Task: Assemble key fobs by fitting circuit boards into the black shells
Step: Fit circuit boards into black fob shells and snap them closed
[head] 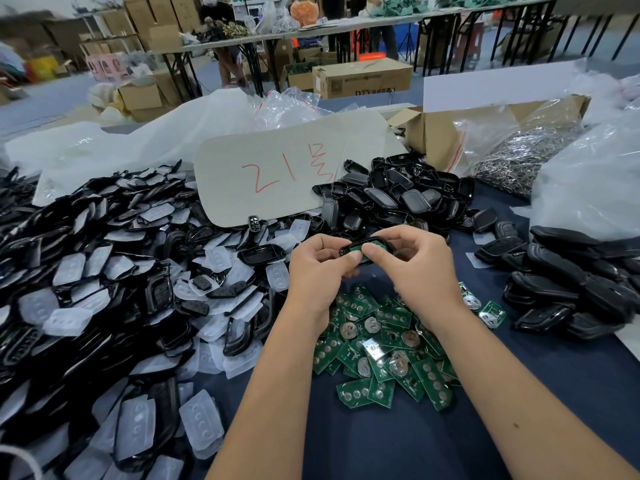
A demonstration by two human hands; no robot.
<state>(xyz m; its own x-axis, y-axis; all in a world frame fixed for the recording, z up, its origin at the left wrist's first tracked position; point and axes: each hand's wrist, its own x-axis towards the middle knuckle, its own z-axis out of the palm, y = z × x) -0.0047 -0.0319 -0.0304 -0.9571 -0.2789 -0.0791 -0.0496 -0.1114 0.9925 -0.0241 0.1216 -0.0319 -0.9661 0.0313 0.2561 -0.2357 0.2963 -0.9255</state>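
Both hands hold one black key fob shell (363, 243) above the table, with a green circuit board (356, 248) lying in it. My left hand (317, 268) grips the shell's left end. My right hand (415, 261) grips its right side, thumb pressed on the board. Below the hands lies a pile of green circuit boards (384, 348) with round metal contacts. The fingers hide most of the shell.
A big heap of black shells and clear rubber button pads (114, 289) fills the left. More black shells (398, 195) lie behind, others (571, 289) at the right. A card marked in red (277, 171), plastic bags and a box of metal rings (512, 150) stand behind.
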